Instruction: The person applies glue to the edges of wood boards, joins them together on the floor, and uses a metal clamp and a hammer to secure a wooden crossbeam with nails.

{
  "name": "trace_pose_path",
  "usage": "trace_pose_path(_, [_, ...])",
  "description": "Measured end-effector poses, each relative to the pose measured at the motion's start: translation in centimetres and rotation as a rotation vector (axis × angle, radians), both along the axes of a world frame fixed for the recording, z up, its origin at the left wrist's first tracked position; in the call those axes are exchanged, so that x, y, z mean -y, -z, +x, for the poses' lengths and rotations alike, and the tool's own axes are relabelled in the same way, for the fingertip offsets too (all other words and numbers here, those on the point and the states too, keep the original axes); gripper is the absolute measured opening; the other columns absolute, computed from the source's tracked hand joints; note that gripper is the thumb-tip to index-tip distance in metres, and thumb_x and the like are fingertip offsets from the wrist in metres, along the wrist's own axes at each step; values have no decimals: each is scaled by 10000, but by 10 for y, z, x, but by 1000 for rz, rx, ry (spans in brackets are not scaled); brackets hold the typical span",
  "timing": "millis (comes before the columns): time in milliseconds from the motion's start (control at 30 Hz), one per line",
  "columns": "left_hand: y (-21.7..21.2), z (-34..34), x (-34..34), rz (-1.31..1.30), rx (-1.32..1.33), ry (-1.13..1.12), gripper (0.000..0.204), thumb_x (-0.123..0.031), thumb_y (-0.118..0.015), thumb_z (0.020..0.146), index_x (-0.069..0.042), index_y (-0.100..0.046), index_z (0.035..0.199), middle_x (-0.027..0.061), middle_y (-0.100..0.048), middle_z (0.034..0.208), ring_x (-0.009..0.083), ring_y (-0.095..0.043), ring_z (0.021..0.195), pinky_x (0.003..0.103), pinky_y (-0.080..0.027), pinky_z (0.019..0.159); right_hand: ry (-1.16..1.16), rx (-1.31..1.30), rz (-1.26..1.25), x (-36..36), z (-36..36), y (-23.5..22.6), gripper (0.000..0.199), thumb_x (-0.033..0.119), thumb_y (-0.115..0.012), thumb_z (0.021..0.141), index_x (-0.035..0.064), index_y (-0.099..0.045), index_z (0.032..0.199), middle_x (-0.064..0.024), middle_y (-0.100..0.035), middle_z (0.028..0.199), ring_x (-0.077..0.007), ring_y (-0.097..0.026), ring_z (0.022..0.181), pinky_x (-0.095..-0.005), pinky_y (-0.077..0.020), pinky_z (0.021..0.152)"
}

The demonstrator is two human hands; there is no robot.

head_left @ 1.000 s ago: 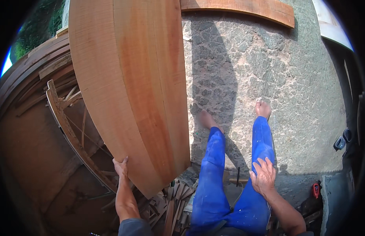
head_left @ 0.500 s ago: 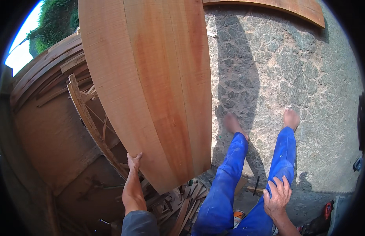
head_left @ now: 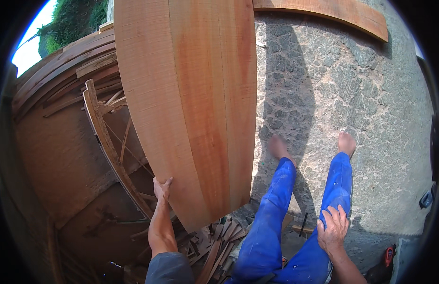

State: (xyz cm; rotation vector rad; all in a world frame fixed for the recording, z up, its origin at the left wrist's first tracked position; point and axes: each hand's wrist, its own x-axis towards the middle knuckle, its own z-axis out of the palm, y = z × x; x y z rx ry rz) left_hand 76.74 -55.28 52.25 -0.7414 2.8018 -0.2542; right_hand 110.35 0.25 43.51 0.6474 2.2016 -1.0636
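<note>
A wide wooden panel of several edge-joined boards extends away from me at centre left. My left hand is closed on its left edge near the close end, thumb on the top face and fingers out of sight beneath. My right hand lies on my right leg in blue trousers, fingers spread, holding nothing. What bears the panel's underside is hidden.
A long plank lies at the far right on rough stone paving. Left of the panel stand a curved wooden frame and stacked boards. Offcuts are heaped below it. A red tool lies at lower right.
The view has shifted slightly, and the panel's far part appears farther right. My left hand keeps its hold on the edge; my right hand stays on my leg.
</note>
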Motion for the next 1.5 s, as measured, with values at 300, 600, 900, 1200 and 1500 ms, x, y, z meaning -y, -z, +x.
trace_pose_path(300, [-32,85,-49,75,-159,95,490,-357,-836,716,-67,-584,1021,143,-650,1012,372,-607,967,481,-468,820,-87,-60,90,16,4,2,353,257,-678,788,82,-684,1094,-105,-634,1200,-364,-491,1228,-537,-401,974])
trace_pose_path(600, [-44,142,-86,497,-198,-80,425,-520,-763,751,-133,-710,919,141,-686,805,373,-659,823,485,-488,709,-438,16,37,75,-89,-53,369,290,-634,862,57,-676,1146,-198,-669,1128,-379,-618,1079,-474,-475,962])
trace_pose_path(900, [-22,181,-114,486,-380,34,397,-495,-750,773,-118,-640,836,81,-683,828,325,-652,843,466,-498,743,-137,237,-586,230,-210,-129,612,476,-617,930,35,-532,1347,-121,-618,1215,-239,-606,1085,-400,-507,920])
trace_pose_path(1200, [-37,206,-126,514,-221,55,449,-317,-791,721,-140,-616,1095,82,-640,1124,308,-573,1113,480,-423,967,386,288,-732,310,-224,-122,555,376,-728,878,-79,-606,1173,-162,-670,1071,-267,-644,947,-375,-524,823])
trace_pose_path(1500, [-45,336,-4,370,37,-233,619,-149,-752,759,-115,-503,1324,109,-601,1279,305,-498,1274,550,-221,1154,23,359,-498,314,-249,-158,636,533,-622,902,-45,-629,1165,-153,-661,927,-231,-631,736,-359,-523,628])
